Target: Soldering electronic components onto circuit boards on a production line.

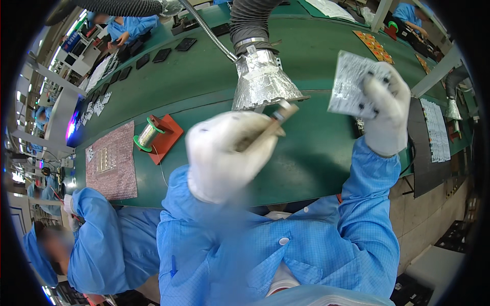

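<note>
Left hand grips brush-like tool; right hand pinches silvery board, farther right. Advisable: steady board's edges, stroke lightly.

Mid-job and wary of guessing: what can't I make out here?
All in the head view:
Tool: tip blurred by motion; grip hidden by the left hand.
Silver panel: details blurred; right part covered by the right hand; far face turned away.
Hood: inside hidden by its own wall.
</note>
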A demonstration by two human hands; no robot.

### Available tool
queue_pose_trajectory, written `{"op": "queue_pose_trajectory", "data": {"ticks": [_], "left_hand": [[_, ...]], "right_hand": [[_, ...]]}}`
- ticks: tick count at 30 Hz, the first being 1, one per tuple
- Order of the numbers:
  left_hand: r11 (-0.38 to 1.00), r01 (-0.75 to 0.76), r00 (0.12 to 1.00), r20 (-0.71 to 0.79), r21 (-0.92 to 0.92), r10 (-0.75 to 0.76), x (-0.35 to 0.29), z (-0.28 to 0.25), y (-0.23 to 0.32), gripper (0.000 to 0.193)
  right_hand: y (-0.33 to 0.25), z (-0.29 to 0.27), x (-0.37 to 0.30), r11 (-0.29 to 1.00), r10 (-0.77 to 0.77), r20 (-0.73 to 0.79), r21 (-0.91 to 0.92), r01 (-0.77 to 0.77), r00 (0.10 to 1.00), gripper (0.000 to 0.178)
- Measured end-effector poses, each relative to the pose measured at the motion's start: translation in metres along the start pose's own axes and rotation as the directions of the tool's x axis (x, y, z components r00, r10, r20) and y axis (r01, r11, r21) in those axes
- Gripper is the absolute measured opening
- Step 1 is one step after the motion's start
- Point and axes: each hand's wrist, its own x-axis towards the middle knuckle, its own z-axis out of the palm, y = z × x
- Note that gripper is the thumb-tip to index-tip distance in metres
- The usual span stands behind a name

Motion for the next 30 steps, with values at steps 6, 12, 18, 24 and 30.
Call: {"op": "queue_pose_trajectory", "data": {"ticks": [6, 12, 18, 24, 30], "left_hand": [[0.921, 0.020, 0.982, -0.165, -0.390, -0.091, 0.001, -0.016, -0.015, 0.021], [0.739, 0.356, 0.761, -0.282, -0.572, -0.585, 0.042, -0.033, -0.156, 0.026], [0.402, 0.783, 0.533, 0.181, -0.474, -0.826, 0.022, 0.012, -0.261, 0.024], [0.647, 0.732, 0.611, -0.214, -0.215, -0.763, 0.028, 0.007, -0.289, 0.046], [0.815, 0.508, 0.841, -0.363, 0.279, -0.401, 0.023, 0.045, -0.283, 0.035]], "right_hand": [[0.023, -0.012, 0.013, 0.976, -0.170, -0.155, -0.161, 0.145, 0.973, 0.028], [0.111, -0.021, 0.071, 0.831, 0.220, -0.297, 0.557, -0.019, 0.929, 0.020], [0.202, -0.004, 0.072, 0.834, 0.549, -0.100, 0.125, -0.537, 0.830, 0.034], [0.246, 0.007, 0.089, 0.847, 0.417, -0.175, -0.283, -0.451, 0.892, 0.043], [0.254, 0.014, 0.089, 0.453, 0.082, -0.261, -0.850, -0.269, 0.962, 0.060]]}}
